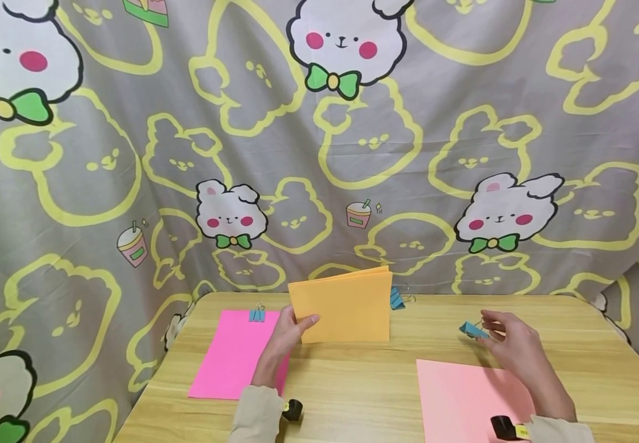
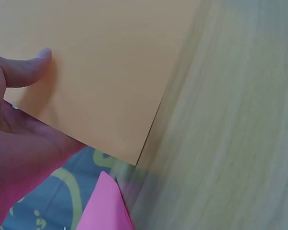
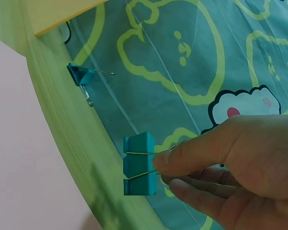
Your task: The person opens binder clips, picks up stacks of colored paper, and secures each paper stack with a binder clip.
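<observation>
My left hand [image 1: 286, 335] holds a stack of orange paper [image 1: 347, 311] upright above the table, thumb on the near face and the other fingers behind it. In the left wrist view the thumb [image 2: 31, 69] lies across the orange sheet [image 2: 110, 72]. On the right, my right hand [image 1: 515, 341] pinches a blue binder clip [image 1: 471, 330] by its wire handles, in the air beyond the light pink paper [image 1: 463, 394]. The right wrist view shows that clip [image 3: 140, 165] at the thumb and fingertips, apart from any paper.
Bright pink paper [image 1: 236, 357] lies at the left with a blue binder clip [image 1: 257, 315] at its top edge. Another blue binder clip [image 1: 399, 298] sits by the table's back edge, just right of the orange stack. A patterned curtain [image 1: 408, 154] hangs behind the wooden table [image 1: 363, 381].
</observation>
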Demonstrator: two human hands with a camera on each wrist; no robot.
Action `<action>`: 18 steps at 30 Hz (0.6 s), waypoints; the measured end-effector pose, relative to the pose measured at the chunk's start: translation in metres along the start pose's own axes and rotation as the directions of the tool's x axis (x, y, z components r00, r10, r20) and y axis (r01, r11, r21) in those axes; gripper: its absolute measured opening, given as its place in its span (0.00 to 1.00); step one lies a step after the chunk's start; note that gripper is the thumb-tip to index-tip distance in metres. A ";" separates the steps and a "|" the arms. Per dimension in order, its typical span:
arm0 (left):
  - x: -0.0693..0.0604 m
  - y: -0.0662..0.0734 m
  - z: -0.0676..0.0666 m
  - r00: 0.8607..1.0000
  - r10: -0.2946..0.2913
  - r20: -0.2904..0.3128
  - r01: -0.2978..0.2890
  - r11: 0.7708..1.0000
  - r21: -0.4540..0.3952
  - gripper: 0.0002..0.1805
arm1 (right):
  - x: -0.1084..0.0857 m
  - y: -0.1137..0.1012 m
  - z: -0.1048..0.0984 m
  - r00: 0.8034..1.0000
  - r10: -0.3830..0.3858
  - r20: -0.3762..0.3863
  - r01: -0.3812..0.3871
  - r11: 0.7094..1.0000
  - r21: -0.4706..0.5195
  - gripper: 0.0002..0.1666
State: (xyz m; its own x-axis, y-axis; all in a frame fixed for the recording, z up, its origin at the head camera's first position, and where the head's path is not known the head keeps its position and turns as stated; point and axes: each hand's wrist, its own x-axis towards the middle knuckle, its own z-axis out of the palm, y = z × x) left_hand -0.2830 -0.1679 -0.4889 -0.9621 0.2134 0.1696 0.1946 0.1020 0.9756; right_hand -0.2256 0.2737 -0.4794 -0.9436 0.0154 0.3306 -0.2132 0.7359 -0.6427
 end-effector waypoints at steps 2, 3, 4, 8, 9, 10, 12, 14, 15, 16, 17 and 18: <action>0.000 -0.001 0.001 1.000 -0.006 0.001 0.006 1.000 0.003 0.17 | 0.000 0.000 0.000 1.000 0.006 0.005 -0.006 1.000 0.006 0.32; 0.000 -0.001 0.001 1.000 -0.009 0.004 0.009 1.000 0.004 0.17 | 0.000 0.000 0.000 1.000 0.010 0.007 -0.010 1.000 0.010 0.32; 0.001 -0.001 0.002 1.000 -0.015 0.004 0.015 1.000 0.005 0.17 | 0.000 -0.001 0.000 1.000 0.014 0.011 -0.014 1.000 0.013 0.32; 0.001 -0.003 0.001 0.999 -0.035 0.009 0.035 0.999 0.016 0.15 | 0.000 -0.001 0.000 1.000 0.021 0.012 -0.022 1.000 0.022 0.31; 0.000 -0.003 0.001 0.999 -0.035 0.010 0.034 0.999 0.019 0.14 | 0.000 -0.001 0.000 1.000 0.021 0.012 -0.021 1.000 0.021 0.31; 0.000 -0.003 0.001 0.999 -0.033 0.010 0.033 0.999 0.023 0.14 | 0.000 -0.001 0.000 1.000 0.020 0.015 -0.020 1.000 0.023 0.31; 0.000 -0.002 0.002 1.000 -0.029 0.005 0.029 0.999 0.029 0.13 | 0.001 -0.001 0.001 1.000 0.017 0.016 -0.018 1.000 0.023 0.31; 0.000 -0.002 0.003 1.000 -0.022 -0.010 0.022 0.999 0.042 0.13 | 0.001 -0.001 0.001 1.000 0.019 0.019 -0.019 1.000 0.024 0.31; -0.001 -0.001 0.004 1.000 -0.018 -0.018 0.018 0.999 0.046 0.12 | 0.001 -0.002 0.001 1.000 0.020 0.020 -0.021 0.999 0.024 0.31; -0.001 -0.001 0.005 1.000 -0.013 -0.028 0.014 0.999 0.048 0.12 | 0.001 -0.002 0.001 0.999 0.023 0.023 -0.024 0.999 0.027 0.32; -0.001 -0.001 0.005 0.999 -0.009 -0.037 0.011 0.999 0.051 0.12 | 0.001 -0.002 0.001 0.999 0.028 0.025 -0.028 0.999 0.026 0.33; -0.001 -0.001 0.006 0.999 -0.004 -0.047 0.006 0.999 0.052 0.11 | 0.001 -0.002 0.002 0.999 0.030 0.026 -0.031 0.999 0.025 0.33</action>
State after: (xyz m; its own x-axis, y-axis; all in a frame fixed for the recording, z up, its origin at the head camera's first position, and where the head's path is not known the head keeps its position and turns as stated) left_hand -0.2807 -0.1621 -0.4906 -0.9708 0.1669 0.1722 0.1982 0.1542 0.9680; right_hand -0.2262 0.2714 -0.4791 -0.9557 0.0201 0.2936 -0.1906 0.7177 -0.6697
